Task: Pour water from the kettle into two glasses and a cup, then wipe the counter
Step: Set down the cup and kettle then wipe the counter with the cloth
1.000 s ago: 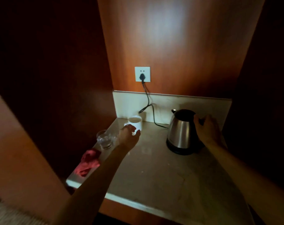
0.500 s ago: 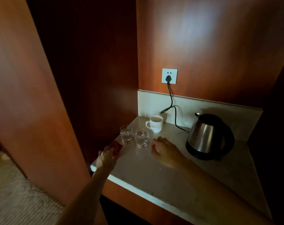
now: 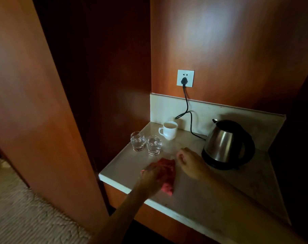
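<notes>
The left hand [image 3: 153, 175] is gripping the red cloth [image 3: 167, 175] on the counter [image 3: 211, 196], near the two glasses [image 3: 146, 143]. The right hand [image 3: 192, 162] is resting beside it, fingers loosely curled and holding nothing, left of the kettle [image 3: 227, 143].

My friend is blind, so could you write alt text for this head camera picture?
A person's left hand presses a red cloth on a pale counter, right hand beside it. Behind stand two glasses, a white cup and a plugged-in kettle.

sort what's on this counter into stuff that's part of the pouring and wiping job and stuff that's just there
Part of the job: kettle, two glasses, white cup, red cloth under the left hand, counter.

Just there: wall socket, carpet.
</notes>
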{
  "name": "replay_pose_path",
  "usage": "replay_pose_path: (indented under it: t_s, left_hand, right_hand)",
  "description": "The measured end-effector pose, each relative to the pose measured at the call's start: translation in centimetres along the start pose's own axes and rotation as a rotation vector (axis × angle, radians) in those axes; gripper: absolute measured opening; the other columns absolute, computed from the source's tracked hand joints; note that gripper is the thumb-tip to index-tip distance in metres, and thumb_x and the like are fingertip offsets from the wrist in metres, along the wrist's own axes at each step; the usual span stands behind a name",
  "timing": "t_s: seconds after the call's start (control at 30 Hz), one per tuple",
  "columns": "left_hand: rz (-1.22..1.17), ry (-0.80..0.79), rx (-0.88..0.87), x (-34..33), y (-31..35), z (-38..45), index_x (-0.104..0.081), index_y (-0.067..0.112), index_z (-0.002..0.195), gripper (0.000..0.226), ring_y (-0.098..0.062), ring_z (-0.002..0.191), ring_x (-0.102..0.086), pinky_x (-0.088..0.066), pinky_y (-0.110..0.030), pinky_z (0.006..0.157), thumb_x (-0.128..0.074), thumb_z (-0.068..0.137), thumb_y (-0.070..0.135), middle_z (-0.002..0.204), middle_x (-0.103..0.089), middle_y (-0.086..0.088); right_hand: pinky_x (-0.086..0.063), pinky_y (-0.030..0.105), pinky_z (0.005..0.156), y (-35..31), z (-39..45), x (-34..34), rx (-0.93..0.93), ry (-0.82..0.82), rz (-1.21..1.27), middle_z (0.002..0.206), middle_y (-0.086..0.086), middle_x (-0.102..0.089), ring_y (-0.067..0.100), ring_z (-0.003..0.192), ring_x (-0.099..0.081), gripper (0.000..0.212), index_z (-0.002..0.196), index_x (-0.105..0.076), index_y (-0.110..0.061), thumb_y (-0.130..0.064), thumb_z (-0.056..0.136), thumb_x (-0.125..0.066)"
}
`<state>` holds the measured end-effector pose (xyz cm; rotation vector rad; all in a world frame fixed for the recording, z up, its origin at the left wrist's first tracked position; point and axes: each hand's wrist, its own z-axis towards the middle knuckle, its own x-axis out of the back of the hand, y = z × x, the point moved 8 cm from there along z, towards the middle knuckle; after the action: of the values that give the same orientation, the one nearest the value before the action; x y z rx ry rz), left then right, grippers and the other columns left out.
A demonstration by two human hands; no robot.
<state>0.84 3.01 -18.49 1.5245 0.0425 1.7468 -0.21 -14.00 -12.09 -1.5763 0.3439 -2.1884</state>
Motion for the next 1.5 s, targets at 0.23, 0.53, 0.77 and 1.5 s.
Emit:
replay_pose_path:
  t_s: [0.23,0.53,0.77,1.5]
  left_hand:
    - [0.083,-0.007,-0.099,-2.3,1.6,-1.3,-0.057,0.016,0.135,0.04,-0.015,0.131,-0.047,-0.04,-0.028,0.111,-0.052,0.098,0.031,0.14,-0.053,0.0]
    - [0.141,-0.086,-0.214,-0.5,3.5,0.6,-0.067,0.021,0.09,0.019,-0.009,0.097,-0.054,-0.051,-0.037,0.095,-0.074,0.072,0.025,0.098,-0.067,0.005]
    - [0.384,0.127,-0.132,-6.3,2.8,-3.1,-0.066,0.01,0.128,0.061,-0.024,0.124,-0.06,-0.047,-0.043,0.107,-0.082,0.071,0.025,0.131,-0.065,-0.007]
    - [0.335,0.032,-0.376,-7.1,-2.0,8.8,-0.062,0.004,0.131,0.053,-0.021,0.132,-0.053,-0.033,-0.035,0.116,-0.058,0.084,0.028,0.134,-0.062,-0.008]
  right_hand:
    - [-0.051,0.036,0.098,-2.1,-4.0,-7.7,0.098,-0.259,-0.078,0.142,0.005,-0.056,0.025,0.122,-0.061,0.039,0.141,-0.057,-0.014,-0.025,0.104,-0.049]
    - [-0.048,0.034,0.094,-3.9,-1.5,-4.1,0.048,-0.328,-0.523,0.131,0.007,-0.068,0.03,0.117,-0.065,0.037,0.118,-0.07,-0.017,-0.044,0.098,-0.055]
    - [-0.057,0.032,0.091,-1.6,-5.8,-7.7,0.077,-0.222,-0.352,0.12,0.01,-0.072,0.025,0.11,-0.072,0.069,0.12,-0.075,-0.006,-0.027,0.058,-0.096]
    - [-0.058,0.053,0.094,6.3,3.9,-14.4,-0.081,-0.265,-0.251,0.122,0.026,-0.071,0.041,0.116,-0.068,0.065,0.12,-0.072,0.008,-0.03,0.078,-0.04]
